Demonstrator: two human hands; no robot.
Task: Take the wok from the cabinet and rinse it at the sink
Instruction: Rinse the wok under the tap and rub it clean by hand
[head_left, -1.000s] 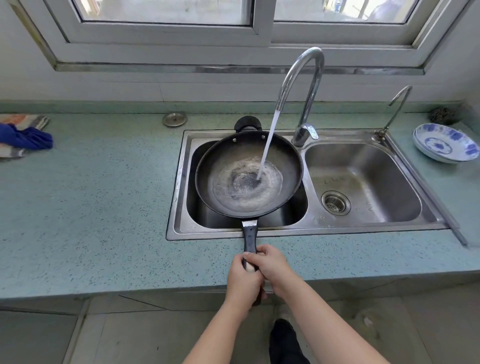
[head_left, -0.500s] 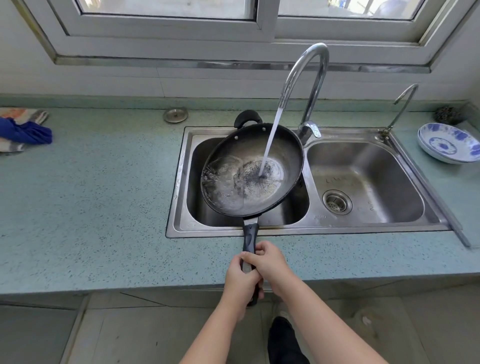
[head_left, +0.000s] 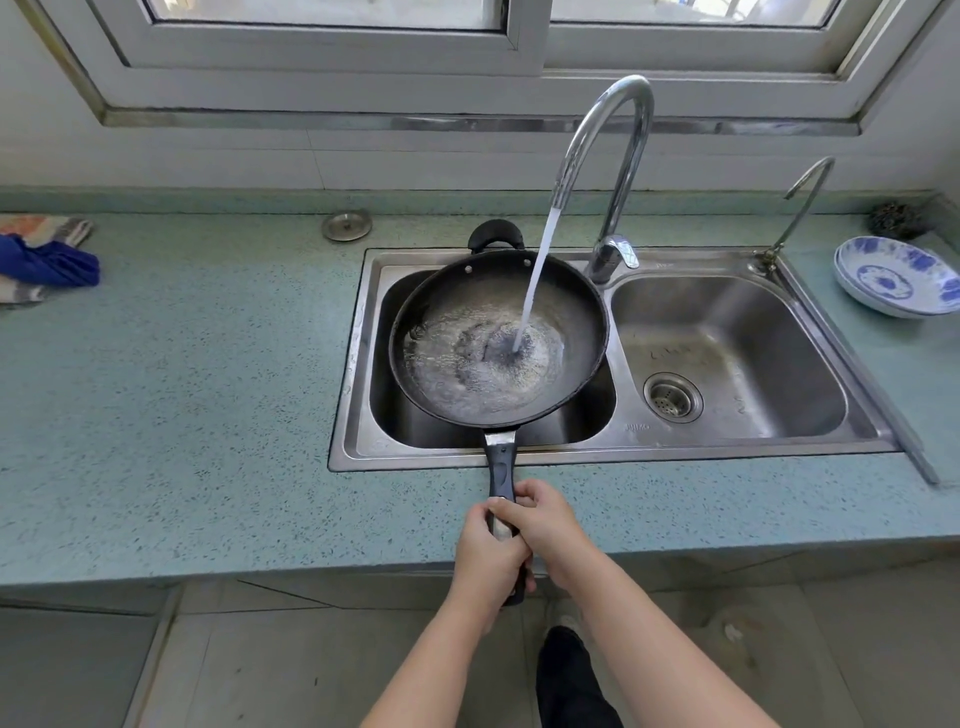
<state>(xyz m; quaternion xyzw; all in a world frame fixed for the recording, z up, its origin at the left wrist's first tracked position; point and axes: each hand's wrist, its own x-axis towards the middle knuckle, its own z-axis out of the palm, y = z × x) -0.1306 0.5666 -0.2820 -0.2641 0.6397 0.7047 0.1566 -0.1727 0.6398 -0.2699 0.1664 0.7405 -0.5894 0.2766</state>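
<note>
A black wok hangs over the left basin of the steel double sink. Water streams from the tall curved faucet into the wok and pools, foaming, toward its left side. The wok's long black handle points toward me across the counter edge. My left hand grips the handle's near end. My right hand wraps over the handle just beyond the left one. A small loop handle sits at the wok's far rim.
The right basin has a strainer drain. A small second tap stands at the sink's back right. A blue-and-white bowl and a dark scrubber sit on the right counter. A sink plug and cloths lie left.
The wok has been tilted and swirled; the water pooled at its centre has sloshed toward the left side. Both hands have kept their hold on the handle.
</note>
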